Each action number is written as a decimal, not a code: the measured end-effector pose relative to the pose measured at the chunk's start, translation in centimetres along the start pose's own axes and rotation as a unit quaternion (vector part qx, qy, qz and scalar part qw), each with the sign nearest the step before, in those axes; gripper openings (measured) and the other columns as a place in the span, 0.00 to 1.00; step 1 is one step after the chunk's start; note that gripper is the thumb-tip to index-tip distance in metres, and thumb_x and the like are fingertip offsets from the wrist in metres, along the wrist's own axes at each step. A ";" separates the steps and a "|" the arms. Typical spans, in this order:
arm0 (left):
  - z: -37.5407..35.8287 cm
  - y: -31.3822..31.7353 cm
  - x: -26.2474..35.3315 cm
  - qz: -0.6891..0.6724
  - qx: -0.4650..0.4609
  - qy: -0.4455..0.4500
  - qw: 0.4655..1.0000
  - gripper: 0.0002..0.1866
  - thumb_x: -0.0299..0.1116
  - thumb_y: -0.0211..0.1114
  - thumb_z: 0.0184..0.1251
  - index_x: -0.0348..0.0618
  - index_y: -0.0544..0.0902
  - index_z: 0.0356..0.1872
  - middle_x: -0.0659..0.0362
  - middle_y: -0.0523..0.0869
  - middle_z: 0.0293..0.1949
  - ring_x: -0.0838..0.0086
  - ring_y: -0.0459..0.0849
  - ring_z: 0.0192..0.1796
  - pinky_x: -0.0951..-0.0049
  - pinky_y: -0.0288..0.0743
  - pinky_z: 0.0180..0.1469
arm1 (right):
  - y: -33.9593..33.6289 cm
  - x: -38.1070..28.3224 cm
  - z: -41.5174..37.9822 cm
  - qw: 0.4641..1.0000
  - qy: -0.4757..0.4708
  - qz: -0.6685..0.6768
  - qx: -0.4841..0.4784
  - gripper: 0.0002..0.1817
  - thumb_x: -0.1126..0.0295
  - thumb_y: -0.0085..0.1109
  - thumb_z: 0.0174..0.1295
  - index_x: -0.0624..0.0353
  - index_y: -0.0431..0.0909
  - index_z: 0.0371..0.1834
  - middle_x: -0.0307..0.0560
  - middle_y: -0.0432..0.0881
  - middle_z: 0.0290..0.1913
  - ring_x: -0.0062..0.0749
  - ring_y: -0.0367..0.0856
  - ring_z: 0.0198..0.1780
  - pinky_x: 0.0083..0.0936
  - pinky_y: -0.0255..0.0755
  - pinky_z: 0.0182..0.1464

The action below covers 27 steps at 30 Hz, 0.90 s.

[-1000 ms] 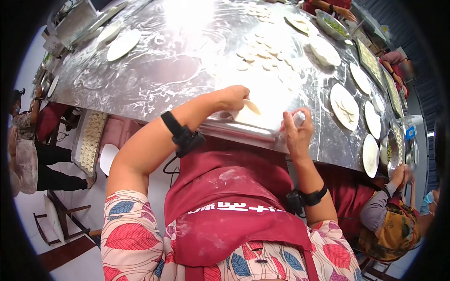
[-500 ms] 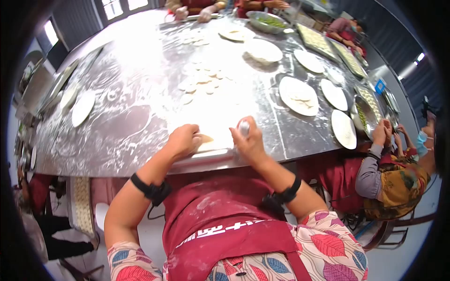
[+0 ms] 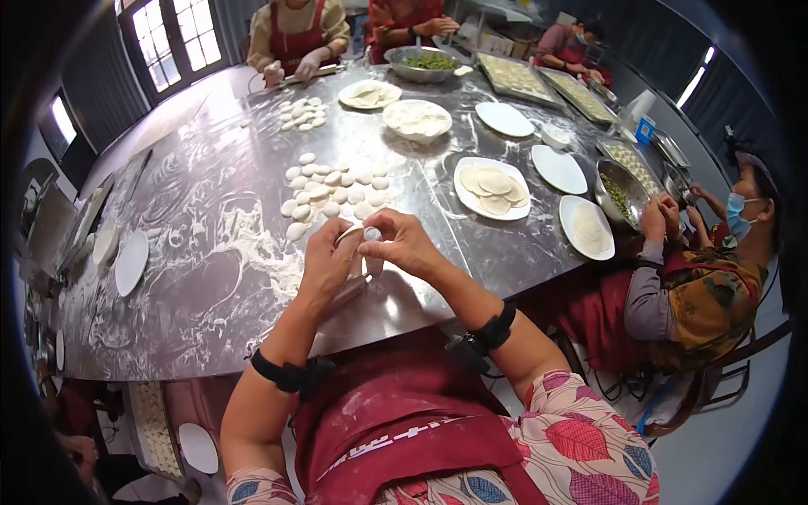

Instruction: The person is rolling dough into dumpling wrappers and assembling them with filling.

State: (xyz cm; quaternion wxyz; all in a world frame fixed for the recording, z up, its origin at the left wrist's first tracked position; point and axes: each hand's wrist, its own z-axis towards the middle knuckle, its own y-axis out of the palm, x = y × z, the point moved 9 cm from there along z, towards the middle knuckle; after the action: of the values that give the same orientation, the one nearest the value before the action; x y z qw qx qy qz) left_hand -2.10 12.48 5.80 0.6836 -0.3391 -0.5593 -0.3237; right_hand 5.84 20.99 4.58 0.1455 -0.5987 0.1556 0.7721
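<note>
My left hand (image 3: 326, 263) is closed, with the pale edge of a thin dough wrapper (image 3: 348, 233) showing between its fingers. Beside it, almost touching, my right hand (image 3: 407, 246) is closed around a rolling pin (image 3: 371, 235) whose pale rounded end shows by the thumb. Most of the pin is hidden by the fingers. Both hands are over the front of the floured metal table (image 3: 194, 337). Just beyond them lie many small flattened dough pieces (image 3: 339, 195). To the right, a white plate (image 3: 463, 202) bears rolled wrappers (image 3: 495, 187).
A flour bowl (image 3: 417, 126), a bowl of green filling (image 3: 425, 63) and white plates (image 3: 559, 168) stand farther off. Trays of dumplings (image 3: 518, 77) line the right back. A co-worker (image 3: 707, 286) sits at my right; others stand across the table.
My hands have come together, the right moving left toward the left hand. The view has shifted, showing more of the room at the far side. The glare on the table has faded.
</note>
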 end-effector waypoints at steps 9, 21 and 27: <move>0.0 -1.3 2.5 -0.051 0.010 0.065 0.997 0.05 0.29 0.57 0.67 0.39 0.78 0.35 0.64 0.80 0.30 0.86 0.75 0.31 0.83 0.69 0.32 | 2.2 -0.9 1.5 0.991 0.055 0.090 -0.080 0.19 0.66 0.66 0.55 0.62 0.75 0.47 0.41 0.79 0.42 0.22 0.76 0.43 0.19 0.70 0.45; -8.9 -1.0 0.2 0.388 -0.008 0.154 0.909 0.23 0.37 0.70 0.50 0.39 0.73 0.45 0.50 0.77 0.40 0.56 0.76 0.42 0.61 0.70 0.45 | -7.7 1.0 0.5 0.981 0.024 -0.075 0.175 0.11 0.66 0.59 0.61 0.63 0.79 0.26 0.32 0.76 0.23 0.11 0.69 0.25 0.14 0.65 0.26; -10.6 -2.0 0.4 0.433 0.019 0.184 0.883 0.21 0.35 0.69 0.48 0.40 0.75 0.43 0.51 0.78 0.40 0.55 0.77 0.43 0.61 0.71 0.44 | -17.7 -1.3 -0.4 0.954 0.029 -0.171 0.244 0.10 0.66 0.54 0.64 0.61 0.80 0.30 0.32 0.75 0.22 0.12 0.69 0.23 0.15 0.64 0.23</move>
State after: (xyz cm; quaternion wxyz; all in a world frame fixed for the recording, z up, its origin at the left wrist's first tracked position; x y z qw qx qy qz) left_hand 2.15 2.60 4.90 0.8524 -0.4690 -0.2276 -0.0416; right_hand 13.78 36.82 4.53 0.4126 -0.5851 0.2383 0.6562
